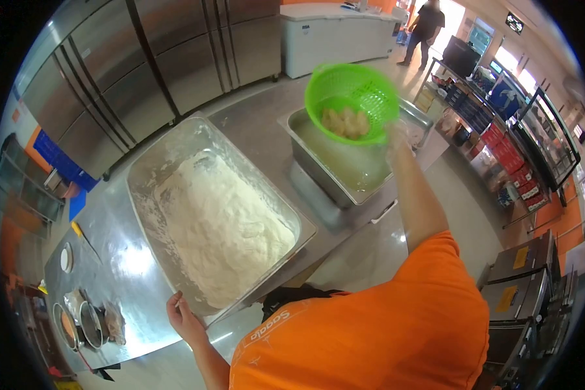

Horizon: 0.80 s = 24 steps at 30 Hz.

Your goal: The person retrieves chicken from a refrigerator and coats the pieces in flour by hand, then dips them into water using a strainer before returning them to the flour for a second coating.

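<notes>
A green perforated basket (383, 107) is tilted above a deep metal pan of cloudy liquid (341, 162). Pale, blurred pieces (346, 122) lie inside the basket. My right hand (395, 133), smeared by motion, is at the basket's right edge and grips it. The large metal tray (153, 214) on the left holds a heap of white powder (221, 221). My left hand (183, 313) is at the near left edge of that tray, its fingers bent by the rim; whether they grip it is unclear.
A knife with a yellow handle (78, 229), a white round lid (66, 258) and metal-rimmed bowls (92, 323) stand on the steel table (133, 260) at left. Steel refrigerators (123, 71) and a white chest freezer (335, 42) are behind. A person (428, 27) stands far back.
</notes>
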Each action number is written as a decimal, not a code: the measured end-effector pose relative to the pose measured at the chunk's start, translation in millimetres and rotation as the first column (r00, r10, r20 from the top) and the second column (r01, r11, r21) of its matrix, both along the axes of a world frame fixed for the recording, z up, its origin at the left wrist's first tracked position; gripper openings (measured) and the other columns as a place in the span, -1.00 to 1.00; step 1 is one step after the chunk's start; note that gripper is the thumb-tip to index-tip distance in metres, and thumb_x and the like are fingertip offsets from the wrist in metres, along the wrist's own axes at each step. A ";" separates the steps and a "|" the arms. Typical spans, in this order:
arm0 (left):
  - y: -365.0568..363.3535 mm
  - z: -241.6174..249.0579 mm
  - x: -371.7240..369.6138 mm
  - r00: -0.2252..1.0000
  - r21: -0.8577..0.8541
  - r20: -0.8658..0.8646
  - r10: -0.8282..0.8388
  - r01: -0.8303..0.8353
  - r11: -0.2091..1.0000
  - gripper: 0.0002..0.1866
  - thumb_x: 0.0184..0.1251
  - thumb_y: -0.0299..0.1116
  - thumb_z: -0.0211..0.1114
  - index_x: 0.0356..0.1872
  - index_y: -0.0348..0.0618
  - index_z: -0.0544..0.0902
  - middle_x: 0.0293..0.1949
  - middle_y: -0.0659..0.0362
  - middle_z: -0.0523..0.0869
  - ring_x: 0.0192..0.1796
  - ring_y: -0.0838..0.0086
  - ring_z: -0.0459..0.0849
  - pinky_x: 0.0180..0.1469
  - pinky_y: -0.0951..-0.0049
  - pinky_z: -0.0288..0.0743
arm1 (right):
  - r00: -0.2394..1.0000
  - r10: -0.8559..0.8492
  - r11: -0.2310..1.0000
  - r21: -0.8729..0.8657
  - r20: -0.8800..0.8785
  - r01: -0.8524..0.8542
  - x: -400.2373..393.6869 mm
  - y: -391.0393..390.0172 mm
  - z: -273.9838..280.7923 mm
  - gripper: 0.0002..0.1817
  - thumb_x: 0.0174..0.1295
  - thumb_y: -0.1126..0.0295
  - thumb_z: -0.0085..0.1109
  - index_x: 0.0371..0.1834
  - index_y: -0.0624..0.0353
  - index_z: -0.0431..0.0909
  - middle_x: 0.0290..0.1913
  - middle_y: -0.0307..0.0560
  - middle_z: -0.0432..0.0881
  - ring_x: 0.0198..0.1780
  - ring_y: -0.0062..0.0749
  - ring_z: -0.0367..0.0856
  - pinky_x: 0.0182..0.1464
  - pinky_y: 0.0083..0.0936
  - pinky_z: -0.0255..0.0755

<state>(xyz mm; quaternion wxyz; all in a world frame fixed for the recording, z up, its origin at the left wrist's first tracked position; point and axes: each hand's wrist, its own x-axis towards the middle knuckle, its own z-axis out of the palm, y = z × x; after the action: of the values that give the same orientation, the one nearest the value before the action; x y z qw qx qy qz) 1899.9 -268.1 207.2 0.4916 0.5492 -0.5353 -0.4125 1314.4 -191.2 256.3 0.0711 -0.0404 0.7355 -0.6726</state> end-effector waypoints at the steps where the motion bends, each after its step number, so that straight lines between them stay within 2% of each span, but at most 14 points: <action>1: 1.9 6.4 -2.9 1.000 0.015 0.016 0.005 -0.005 1.000 -0.79 0.29 -0.40 0.01 -0.15 -0.27 0.50 -0.33 0.28 0.51 -0.47 0.71 0.24 -0.46 0.69 0.11 | 0.999 0.048 0.998 0.046 0.012 -0.049 -6.3 0.2 -3.0 -0.79 0.00 0.43 -0.02 -0.30 0.24 0.50 -0.32 -0.05 0.53 -0.30 -0.34 0.49 -0.35 -0.31 0.36; 4: 4.3 12.1 -6.9 0.998 -0.006 0.055 0.018 -0.018 1.000 -0.79 0.28 -0.40 0.02 -0.15 -0.27 0.50 -0.35 0.28 0.52 -0.48 0.71 0.24 -0.47 0.68 0.11 | 0.990 -0.129 0.992 0.008 -0.058 0.129 -22.4 -10.7 -28.1 -0.79 -0.05 0.44 0.03 -0.30 0.20 0.50 -0.33 -0.09 0.51 -0.33 -0.36 0.47 -0.40 -0.33 0.34; 7: 0.7 2.8 2.5 0.999 0.112 0.036 0.015 -0.019 0.994 -0.79 0.28 -0.40 0.02 -0.16 -0.27 0.50 -0.33 0.27 0.53 -0.48 0.71 0.24 -0.47 0.68 0.11 | 0.992 0.043 0.990 -0.141 0.118 -0.026 9.5 1.4 4.2 -0.80 -0.09 0.46 0.06 -0.34 0.18 0.50 -0.39 -0.12 0.49 -0.38 -0.40 0.44 -0.43 -0.36 0.31; 10: 1.0 5.2 1.8 0.996 0.058 0.092 -0.001 -0.005 0.998 -0.80 0.28 -0.41 0.01 -0.17 -0.28 0.51 -0.29 0.25 0.54 -0.44 0.68 0.30 -0.40 0.67 0.18 | 0.996 -0.055 0.991 -0.115 0.068 0.063 3.3 -5.6 -6.3 -0.77 -0.12 0.50 0.01 -0.32 0.08 0.45 -0.36 -0.13 0.42 -0.34 -0.38 0.41 -0.36 -0.42 0.33; 13: 1.3 4.7 -1.1 0.991 -0.066 0.132 0.013 -0.005 0.998 -0.80 0.27 -0.43 0.01 -0.17 -0.30 0.51 -0.26 0.23 0.56 -0.38 0.64 0.37 -0.29 0.64 0.25 | 0.990 0.123 0.965 -0.242 0.075 -0.102 15.6 0.7 9.8 -0.80 -0.13 0.52 0.01 -0.36 0.08 0.43 -0.41 -0.15 0.39 -0.39 -0.39 0.39 -0.40 -0.40 0.34; 16: 0.5 4.3 0.8 0.997 0.001 0.074 -0.015 0.015 1.000 -0.80 0.27 -0.44 0.00 -0.18 -0.30 0.51 -0.24 0.20 0.57 -0.32 0.59 0.40 -0.21 0.60 0.28 | 0.999 -0.039 0.993 -0.116 -0.016 0.037 -21.3 -13.8 -24.8 -0.77 -0.14 0.54 0.02 -0.34 0.10 0.44 -0.39 -0.14 0.41 -0.39 -0.36 0.42 -0.40 -0.33 0.41; 19: -3.5 -5.8 4.6 0.992 -0.085 0.130 0.000 0.011 0.996 -0.81 0.27 -0.44 0.01 -0.19 -0.30 0.51 -0.22 0.19 0.57 -0.32 0.60 0.40 -0.22 0.60 0.27 | 0.996 0.082 0.994 -0.075 0.022 -0.080 -10.9 -4.8 -5.2 -0.79 -0.14 0.54 0.03 -0.36 0.10 0.45 -0.40 -0.14 0.42 -0.41 -0.37 0.41 -0.40 -0.36 0.40; 22: 6.0 22.0 -6.2 0.996 0.108 0.091 0.000 -0.010 0.994 -0.81 0.27 -0.44 0.02 -0.19 -0.29 0.51 -0.24 0.20 0.56 -0.35 0.62 0.38 -0.25 0.63 0.27 | 0.996 0.051 0.990 -0.127 -0.076 -0.060 -39.1 -11.6 -39.8 -0.85 -0.13 0.50 0.04 -0.42 0.11 0.46 -0.42 -0.15 0.43 -0.43 -0.37 0.41 -0.40 -0.42 0.34; 24: -0.2 6.3 -0.6 0.992 -0.021 0.125 0.003 0.000 1.000 -0.81 0.27 -0.43 0.02 -0.19 -0.29 0.51 -0.27 0.23 0.55 -0.38 0.65 0.36 -0.29 0.65 0.26 | 1.000 0.022 0.987 -0.158 0.007 -0.020 16.8 -3.5 10.1 -0.87 -0.14 0.47 0.07 -0.45 0.10 0.45 -0.44 -0.19 0.41 -0.42 -0.40 0.40 -0.38 -0.44 0.31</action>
<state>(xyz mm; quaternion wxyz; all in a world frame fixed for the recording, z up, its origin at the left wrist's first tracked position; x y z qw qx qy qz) 1899.3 -268.3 213.5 0.4631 0.5693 -0.5688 -0.3713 1331.1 -194.7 266.4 0.0777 -0.0509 0.6790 -0.7282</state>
